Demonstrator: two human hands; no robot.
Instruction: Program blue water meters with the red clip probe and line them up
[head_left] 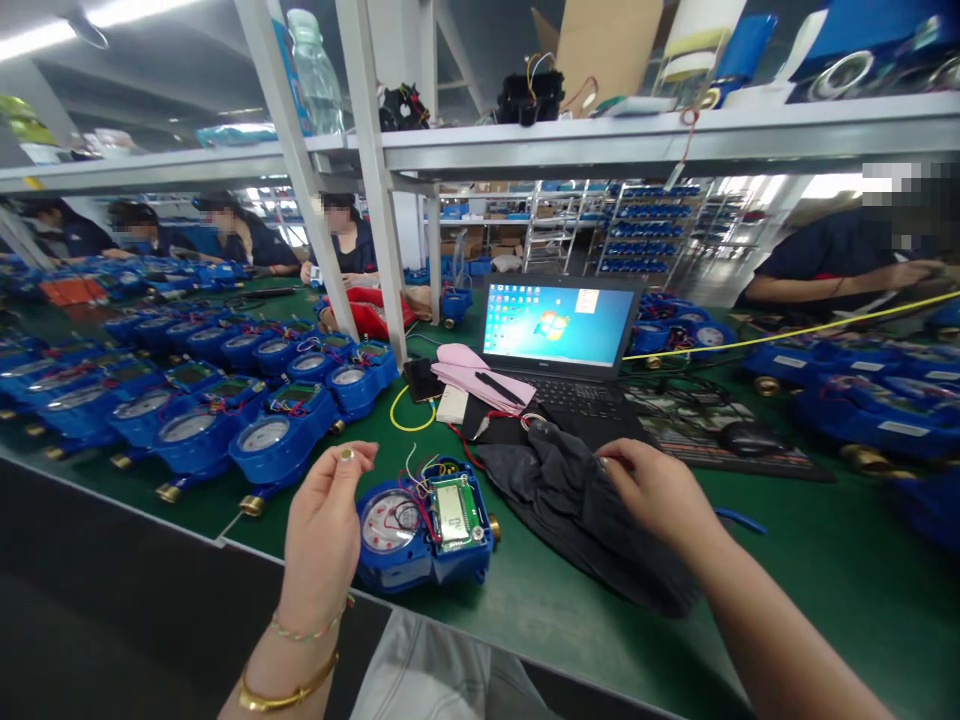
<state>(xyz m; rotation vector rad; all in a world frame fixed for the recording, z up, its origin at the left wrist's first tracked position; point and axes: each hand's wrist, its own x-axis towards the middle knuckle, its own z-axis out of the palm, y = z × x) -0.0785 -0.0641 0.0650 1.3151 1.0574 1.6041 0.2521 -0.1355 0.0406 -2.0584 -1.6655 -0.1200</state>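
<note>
A blue water meter (420,535) lies at the table's front edge, its round dial facing up. Beside the dial is an exposed green circuit board with a small display (451,515), and loose thin wires run over the body. My left hand (326,515) hovers at the meter's left side, thumb and fingers pinched together; whatever they hold, if anything, is too small to name. Over a crumpled dark grey cloth (570,500) is my right hand (660,490), its fingertips closed together. I cannot tell whether they grip the cloth or a small item.
Rows of similar blue meters (262,440) fill the left. A laptop (559,320), pink sheets (480,380) and a mouse (750,438) lie behind the cloth. More meters (885,410) stand right. A yellow cable (795,328) crosses there. Shelf posts (371,180) rise behind; co-workers sit beyond.
</note>
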